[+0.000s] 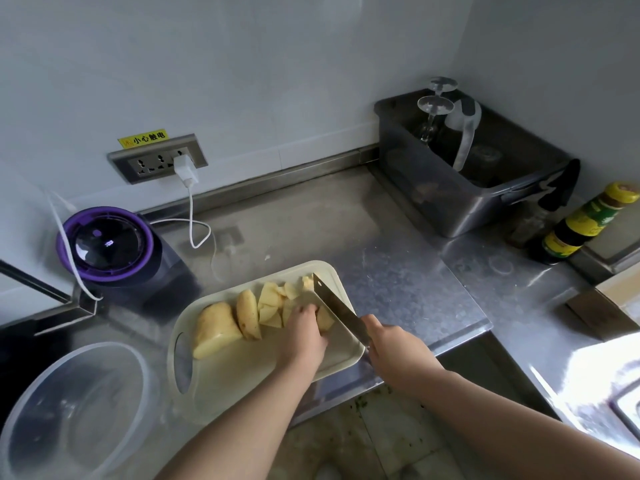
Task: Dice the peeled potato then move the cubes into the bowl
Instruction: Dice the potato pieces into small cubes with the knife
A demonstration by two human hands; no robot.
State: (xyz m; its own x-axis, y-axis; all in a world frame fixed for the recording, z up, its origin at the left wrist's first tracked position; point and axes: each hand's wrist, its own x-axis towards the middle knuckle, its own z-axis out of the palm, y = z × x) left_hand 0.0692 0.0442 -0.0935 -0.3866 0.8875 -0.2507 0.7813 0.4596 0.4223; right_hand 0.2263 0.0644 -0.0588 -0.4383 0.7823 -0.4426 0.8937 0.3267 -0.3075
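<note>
A cream cutting board (242, 372) lies on the steel counter. On it sit a large peeled potato chunk (214, 329), a thick slice (248, 318) and several cut pieces (273, 301). My left hand (304, 336) presses curled fingers onto a potato piece (325, 320) beside the blade. My right hand (393, 344) grips the handle of a cleaver (337, 306), whose blade stands edge-down against that piece. A clear plastic bowl (20, 410) sits at the lower left, with nothing visible in it.
A purple-rimmed appliance (104, 244) stands left of the board, with a white charger cable (192, 216) running to a wall socket. A dark bin (464, 202) holding glasses sits at the back right. Sauce bottles (581, 223) stand right, and the counter edge (450, 341) drops off near my right hand.
</note>
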